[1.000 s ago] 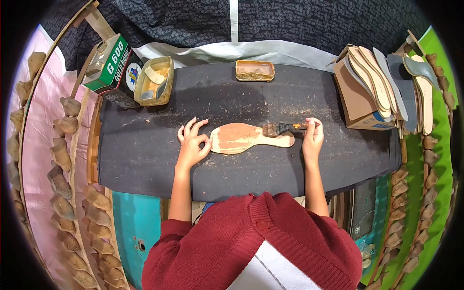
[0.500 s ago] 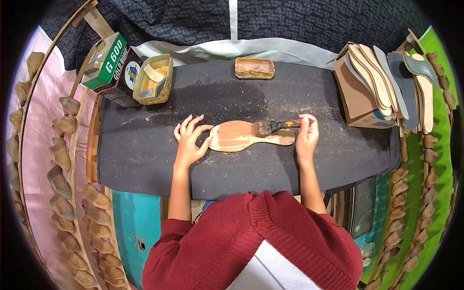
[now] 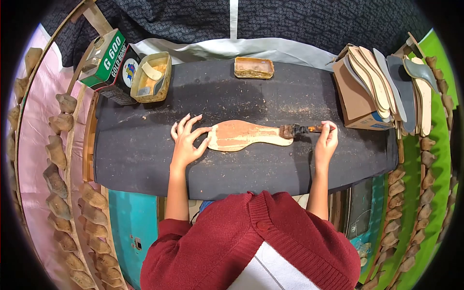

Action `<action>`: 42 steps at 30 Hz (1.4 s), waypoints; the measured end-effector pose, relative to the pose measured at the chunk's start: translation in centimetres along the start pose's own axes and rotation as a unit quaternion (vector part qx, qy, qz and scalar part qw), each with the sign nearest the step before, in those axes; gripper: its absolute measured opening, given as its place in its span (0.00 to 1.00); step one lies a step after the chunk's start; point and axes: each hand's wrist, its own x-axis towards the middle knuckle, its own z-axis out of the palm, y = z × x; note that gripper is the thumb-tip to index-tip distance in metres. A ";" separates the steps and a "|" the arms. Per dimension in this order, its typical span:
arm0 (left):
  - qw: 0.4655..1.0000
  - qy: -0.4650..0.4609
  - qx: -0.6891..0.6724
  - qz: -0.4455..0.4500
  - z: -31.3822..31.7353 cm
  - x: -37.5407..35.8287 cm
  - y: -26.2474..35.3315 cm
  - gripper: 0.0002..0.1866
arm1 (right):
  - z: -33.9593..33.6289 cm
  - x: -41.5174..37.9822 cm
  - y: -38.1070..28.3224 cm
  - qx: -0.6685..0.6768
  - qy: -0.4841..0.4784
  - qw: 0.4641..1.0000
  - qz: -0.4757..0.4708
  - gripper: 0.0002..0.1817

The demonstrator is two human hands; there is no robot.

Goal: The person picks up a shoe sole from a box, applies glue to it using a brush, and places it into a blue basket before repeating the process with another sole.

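A tan shoe insole [image 3: 237,136] lies flat on the dark cloth, its wide end to the left and narrow end to the right. Reddish-brown coating covers much of its top, with paler streaks and edges. My left hand [image 3: 186,144] grips the wide end's edge between thumb and index finger, the other fingers spread. In my right hand [image 3: 326,143] is the handle of a dark, caked brush [image 3: 302,130], pinched between thumb and fingers. The bristles reach over the insole's narrow end.
A Gold Bond G 600 can [image 3: 108,67] and a tub [image 3: 153,77] with scraper-like pieces stand at back left. A shallow tray [image 3: 253,67] sits at the back. At right, a cardboard box [image 3: 360,99] holds insoles. Shoe lasts [image 3: 59,181] line side racks. Scraps litter the cloth.
My right hand has drawn the brush rightward, from the insole's middle to its narrow end. The left hand and the insole have stayed nearly in place.
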 end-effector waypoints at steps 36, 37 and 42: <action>1.000 -0.008 0.002 0.009 -0.1 -0.3 -0.3 0.17 | 4.9 -4.1 -3.5 -0.013 -0.152 0.987 -0.041 0.06; 1.000 -0.007 0.003 0.007 -0.1 -0.3 -0.3 0.17 | 4.7 -3.9 -3.2 -0.016 -0.147 0.988 -0.032 0.07; 1.000 -0.012 -0.002 0.008 -0.1 -0.2 -0.4 0.17 | 2.1 -2.1 -3.1 -0.038 -0.110 0.993 -0.031 0.07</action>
